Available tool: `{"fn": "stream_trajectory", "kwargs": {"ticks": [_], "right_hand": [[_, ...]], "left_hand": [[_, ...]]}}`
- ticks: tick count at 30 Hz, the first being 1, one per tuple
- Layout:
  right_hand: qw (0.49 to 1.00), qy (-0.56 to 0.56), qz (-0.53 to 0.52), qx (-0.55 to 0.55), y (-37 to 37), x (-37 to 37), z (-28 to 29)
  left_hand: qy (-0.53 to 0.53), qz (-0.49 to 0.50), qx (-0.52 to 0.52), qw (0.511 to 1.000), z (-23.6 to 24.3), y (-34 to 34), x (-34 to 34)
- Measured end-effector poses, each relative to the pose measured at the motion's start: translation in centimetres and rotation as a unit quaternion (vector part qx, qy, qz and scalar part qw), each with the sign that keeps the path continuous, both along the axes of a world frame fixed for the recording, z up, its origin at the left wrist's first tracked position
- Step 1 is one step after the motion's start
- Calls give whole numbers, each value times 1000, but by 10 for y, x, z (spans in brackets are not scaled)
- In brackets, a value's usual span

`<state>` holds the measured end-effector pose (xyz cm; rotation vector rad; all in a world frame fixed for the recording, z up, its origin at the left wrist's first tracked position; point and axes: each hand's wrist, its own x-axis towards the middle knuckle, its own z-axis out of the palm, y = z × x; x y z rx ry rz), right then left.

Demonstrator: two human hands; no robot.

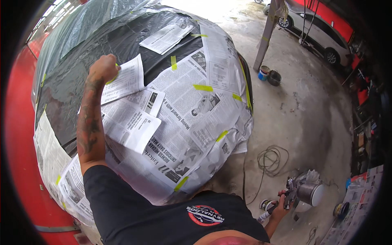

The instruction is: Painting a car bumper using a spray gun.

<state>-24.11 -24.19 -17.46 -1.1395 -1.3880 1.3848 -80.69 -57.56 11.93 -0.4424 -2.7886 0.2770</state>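
Note:
My left hand [104,68] is closed at the upper edge of a folded newspaper sheet [128,79], and a bit of yellow tape [118,70] shows beside the fingers. That sheet lies over more loose newspaper [136,124] on a vehicle's covered, rounded surface. Black plastic sheeting [65,98] spreads under and left of this hand. Off to the lower right, my right hand [279,205] grips a spray gun [290,192] by its handle. A large cup with a pale round end [316,194] is attached to the gun. The fingertips of my left hand are hidden.
Taped newspaper [196,102] covers the vehicle's near side. A hose [272,160] lies coiled on the concrete floor, with a tin [267,204] near the gun. Buckets [264,73] stand by a post [267,38]. A light-coloured car [314,30] is parked at the far right.

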Motion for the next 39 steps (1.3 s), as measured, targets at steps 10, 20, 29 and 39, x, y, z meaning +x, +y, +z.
{"fn": "stream_trajectory", "kwargs": {"ticks": [10, 20, 29, 39], "right_hand": [[999, -22, -32, -11, -1, -7, 3], [999, -30, 16, 12, -23, -8, 24], [997, -56, 13, 57, 38, 10, 8], [973, -12, 218, 81, 148, 27, 34]], "left_hand": [[-47, -8, 81, 996, -14, 69, -133], [-108, 76, 200, 971, -53, 82, -225], [68, -361, 527, 767, 34, 166, 18], [-360, -487, 136, 784, -84, 284, 348]]}}
